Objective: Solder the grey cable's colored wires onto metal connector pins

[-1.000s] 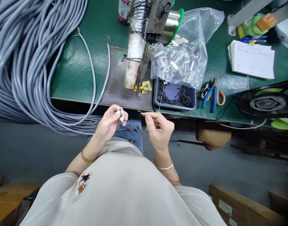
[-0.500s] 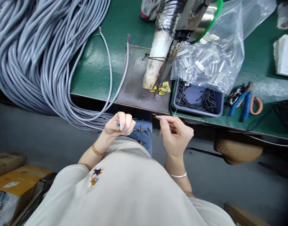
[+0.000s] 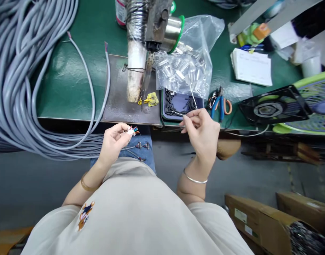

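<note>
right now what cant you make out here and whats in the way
Head view: held part of the coloured wires, hidden by the left hand's fingers.
Head view: held part of the pale strand, hidden by the right hand's fingers.
Head view: far side of the tray, partly under the plastic bag.
Head view: rest of the bottle, cut off by the upper edge.
Head view: writing on the paper stack, too small.

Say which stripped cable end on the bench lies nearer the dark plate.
The right cable end, at a corner of the dark plate; the other end sits farther left.
</note>
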`<state>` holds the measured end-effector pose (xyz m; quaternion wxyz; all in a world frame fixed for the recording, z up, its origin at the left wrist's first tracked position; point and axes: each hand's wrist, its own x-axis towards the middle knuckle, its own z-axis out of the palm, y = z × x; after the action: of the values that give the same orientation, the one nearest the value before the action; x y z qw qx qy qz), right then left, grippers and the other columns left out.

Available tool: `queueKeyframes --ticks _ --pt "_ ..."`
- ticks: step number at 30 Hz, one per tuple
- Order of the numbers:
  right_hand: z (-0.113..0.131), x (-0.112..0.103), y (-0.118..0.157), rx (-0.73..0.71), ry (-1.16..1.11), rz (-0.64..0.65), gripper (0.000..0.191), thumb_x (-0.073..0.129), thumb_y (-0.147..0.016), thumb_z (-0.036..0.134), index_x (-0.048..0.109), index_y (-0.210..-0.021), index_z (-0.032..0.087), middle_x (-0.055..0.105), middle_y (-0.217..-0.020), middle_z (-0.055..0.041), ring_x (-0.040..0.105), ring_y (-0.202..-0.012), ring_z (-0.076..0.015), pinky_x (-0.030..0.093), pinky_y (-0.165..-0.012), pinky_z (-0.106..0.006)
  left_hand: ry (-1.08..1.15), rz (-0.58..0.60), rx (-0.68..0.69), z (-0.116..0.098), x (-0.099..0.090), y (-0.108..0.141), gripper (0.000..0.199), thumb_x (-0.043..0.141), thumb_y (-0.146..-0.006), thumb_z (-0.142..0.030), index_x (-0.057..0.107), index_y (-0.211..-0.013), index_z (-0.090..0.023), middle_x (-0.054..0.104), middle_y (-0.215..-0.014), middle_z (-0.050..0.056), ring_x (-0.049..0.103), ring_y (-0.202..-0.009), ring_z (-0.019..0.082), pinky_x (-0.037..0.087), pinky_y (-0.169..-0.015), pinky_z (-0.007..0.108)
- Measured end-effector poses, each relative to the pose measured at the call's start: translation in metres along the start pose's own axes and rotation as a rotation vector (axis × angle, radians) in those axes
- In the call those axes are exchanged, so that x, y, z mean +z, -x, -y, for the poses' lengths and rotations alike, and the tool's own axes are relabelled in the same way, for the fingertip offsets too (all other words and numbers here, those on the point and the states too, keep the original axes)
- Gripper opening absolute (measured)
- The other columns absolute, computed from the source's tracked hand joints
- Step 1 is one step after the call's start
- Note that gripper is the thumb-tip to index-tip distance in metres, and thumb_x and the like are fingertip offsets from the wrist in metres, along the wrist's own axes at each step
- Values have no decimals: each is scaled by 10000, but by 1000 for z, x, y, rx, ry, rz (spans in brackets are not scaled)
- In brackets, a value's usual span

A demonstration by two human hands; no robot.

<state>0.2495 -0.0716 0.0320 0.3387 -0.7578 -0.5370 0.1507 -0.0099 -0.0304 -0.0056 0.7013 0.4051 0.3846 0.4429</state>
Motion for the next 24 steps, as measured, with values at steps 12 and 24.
queueKeyframes --ticks 12,24 --pt "-10 60 -97 -90 259 -71 146 609 -896 196 497 -824 256 722 -989 -58 658 -891 -248 473 -868 -400 -18 -71 48 -4 15 -2 212 779 -786 -294 637 -743 -143 476 -601 -32 308 -470 29 191 -415 162" --pt "-48 21 -78 -18 385 -50 40 629 -814 208 590 -806 210 708 -880 -78 650 -824 -261 489 -859 -425 73 -79 -27 -6 10 0 229 786 -743 -303 621 -730 -144 513 -621 -15 300 -473 28 175 -412 158"
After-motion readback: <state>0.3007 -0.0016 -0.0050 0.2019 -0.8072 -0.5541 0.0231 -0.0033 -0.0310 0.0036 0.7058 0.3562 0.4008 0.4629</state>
